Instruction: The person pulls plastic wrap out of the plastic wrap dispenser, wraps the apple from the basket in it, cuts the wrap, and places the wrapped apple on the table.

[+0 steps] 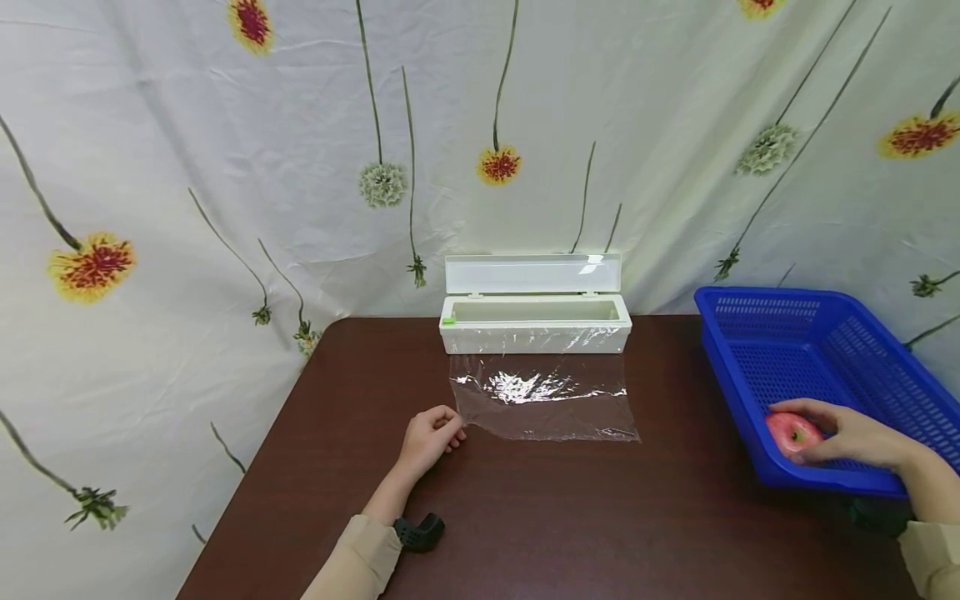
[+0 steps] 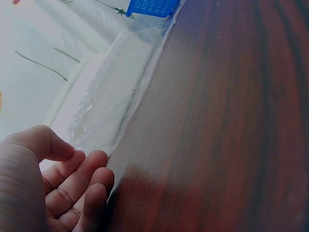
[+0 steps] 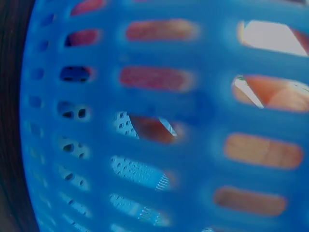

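My left hand (image 1: 430, 439) pinches the near left corner of a clear sheet of cling film (image 1: 540, 412) between thumb and forefinger. In the left wrist view the film (image 2: 113, 92) stretches away from the fingertips, close over the table. Its other end runs up to a white cling film box (image 1: 536, 340) with its lid raised. Inside the near left corner of a blue plastic basket (image 1: 772, 473), my right hand (image 1: 862, 435) grips a red apple (image 1: 787, 432). The right wrist view is mostly slotted basket wall, with parts of the apple (image 3: 152, 78) and hand (image 3: 263, 151) showing through.
A dark brown wooden table (image 1: 600, 525) carries the box at its back edge and the basket on the right. Behind hangs a white curtain (image 1: 315, 125) printed with flowers. A small green piece (image 1: 448, 321) sits at the left end of the box's rim.
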The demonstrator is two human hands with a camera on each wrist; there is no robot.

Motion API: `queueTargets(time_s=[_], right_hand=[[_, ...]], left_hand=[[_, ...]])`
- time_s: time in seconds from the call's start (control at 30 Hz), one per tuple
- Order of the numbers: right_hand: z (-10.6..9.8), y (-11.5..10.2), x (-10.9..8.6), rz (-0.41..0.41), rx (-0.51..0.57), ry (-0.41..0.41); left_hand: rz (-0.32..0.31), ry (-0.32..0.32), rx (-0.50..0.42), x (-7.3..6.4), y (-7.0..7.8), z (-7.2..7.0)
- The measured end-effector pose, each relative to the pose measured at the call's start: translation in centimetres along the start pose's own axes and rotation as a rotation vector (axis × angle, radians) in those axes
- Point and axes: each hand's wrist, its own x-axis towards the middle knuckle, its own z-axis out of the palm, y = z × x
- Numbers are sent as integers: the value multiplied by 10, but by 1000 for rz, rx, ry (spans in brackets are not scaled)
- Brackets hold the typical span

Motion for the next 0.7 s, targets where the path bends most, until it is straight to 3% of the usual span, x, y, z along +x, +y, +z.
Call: queueTargets(time_s=[0.33,0.7], right_hand=[[3,0,0,-5,-24,47],[5,-4,-2,-23,-179,269]], left_hand=[[4,-4,-5,0,0,0],[-3,1,9,0,2,0]])
